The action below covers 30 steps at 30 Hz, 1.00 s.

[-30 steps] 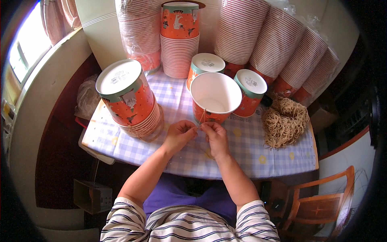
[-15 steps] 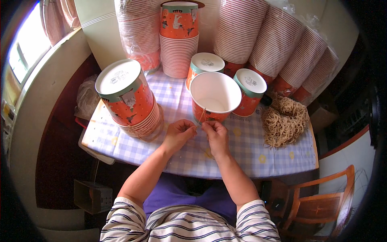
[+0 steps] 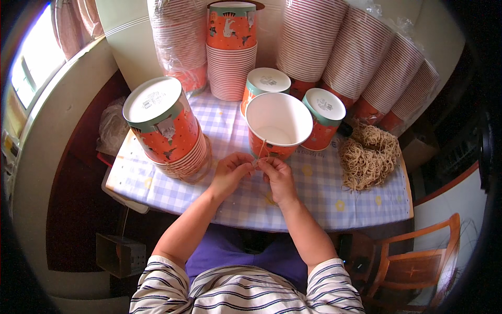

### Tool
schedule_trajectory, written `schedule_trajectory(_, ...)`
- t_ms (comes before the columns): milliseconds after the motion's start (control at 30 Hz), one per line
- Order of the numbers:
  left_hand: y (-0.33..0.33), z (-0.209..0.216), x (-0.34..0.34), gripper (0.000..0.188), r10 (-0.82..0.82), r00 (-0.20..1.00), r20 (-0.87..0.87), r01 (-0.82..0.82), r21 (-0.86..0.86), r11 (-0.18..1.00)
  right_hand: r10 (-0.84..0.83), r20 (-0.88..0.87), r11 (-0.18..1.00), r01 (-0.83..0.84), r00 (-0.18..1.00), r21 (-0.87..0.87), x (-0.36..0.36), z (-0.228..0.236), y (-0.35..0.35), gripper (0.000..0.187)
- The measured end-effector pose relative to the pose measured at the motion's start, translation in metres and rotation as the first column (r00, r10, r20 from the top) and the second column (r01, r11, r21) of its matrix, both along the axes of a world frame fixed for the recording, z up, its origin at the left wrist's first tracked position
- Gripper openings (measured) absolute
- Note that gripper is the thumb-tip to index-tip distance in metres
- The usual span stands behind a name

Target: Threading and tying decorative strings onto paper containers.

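An open orange paper bucket with a white inside stands upright in front of me. From a spot just below its near rim hangs a thin tan cord, running down to my fingers. My left hand pinches the cord between thumb and forefinger. Fingertip to fingertip with it, my right hand is also closed on the cord. The exact crossing of the strands is hidden by the fingers. Behind stand two upturned buckets, one at the back left and one to the right.
To my left a tilted stack of upturned buckets has cords looped around its lower rims. A pile of tan cords lies at the right. Plastic-wrapped bucket stacks line the back. The checked tablecloth covers the table; a wooden chair stands at right.
My two hands have come closer together, so the fingertips now meet at the cord below the bucket's rim. The bucket has stayed in its place.
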<state>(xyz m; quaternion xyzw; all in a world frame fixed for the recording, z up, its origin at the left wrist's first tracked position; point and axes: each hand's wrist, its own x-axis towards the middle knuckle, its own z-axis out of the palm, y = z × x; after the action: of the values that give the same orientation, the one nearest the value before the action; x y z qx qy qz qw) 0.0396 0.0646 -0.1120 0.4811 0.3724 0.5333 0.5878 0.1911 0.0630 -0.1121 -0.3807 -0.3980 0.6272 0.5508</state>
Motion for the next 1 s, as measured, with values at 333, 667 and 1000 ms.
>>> schedule_trajectory(333,-0.003,-0.003,0.006,0.028,0.212,0.913,-0.348,-0.072,0.375,0.924,0.008,0.018,1.0,-0.008,1.0,-0.026,0.001,-0.005,0.0,0.012)
schedule_trajectory(667,-0.005,-0.003,0.004,0.012,0.364,0.838,-0.407,-0.099,0.542,0.835,-0.003,0.071,1.0,0.003,0.997,0.003,-0.004,0.003,-0.003,0.011)
schedule_trajectory(1000,-0.006,-0.001,0.004,0.016,0.381,0.827,-0.413,-0.102,0.557,0.824,0.015,0.103,0.999,-0.019,0.995,0.031,-0.004,0.0,-0.002,0.01)
